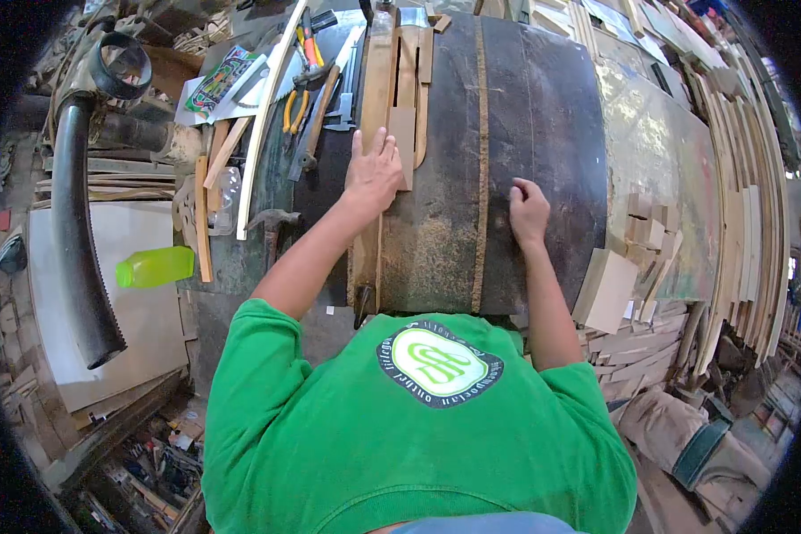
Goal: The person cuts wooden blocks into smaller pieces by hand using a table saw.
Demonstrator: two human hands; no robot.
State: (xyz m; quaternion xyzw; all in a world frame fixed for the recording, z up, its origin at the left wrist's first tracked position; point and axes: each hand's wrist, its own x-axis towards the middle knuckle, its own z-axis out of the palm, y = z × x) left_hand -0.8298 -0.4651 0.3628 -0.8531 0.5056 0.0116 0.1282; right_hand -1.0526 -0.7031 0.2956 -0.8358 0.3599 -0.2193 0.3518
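My left hand (pixel 373 169) lies with its fingers stretched out on a long wooden strip (pixel 378 84) and against a small wooden block (pixel 402 142). Just beyond that block, slotted wooden pieces (pixel 408 76) lie alongside the strip. My right hand (pixel 529 211) is curled into a loose fist above the dark bench top (pixel 552 107), and nothing shows sticking out of it. Sawdust (pixel 440 245) is scattered on the surface between my two hands. Close to my left forearm is a hammer (pixel 273 227).
Left of the strip lie a second hammer (pixel 316 125), yellow-handled pliers (pixel 295 109) and a metal caliper (pixel 345 93). A green bottle (pixel 155 267) rests on a pale board (pixel 107 311). A black hose (pixel 78 222) hangs at far left. Wooden blocks (pixel 610 289) and stacked planks (pixel 739 196) are at right.
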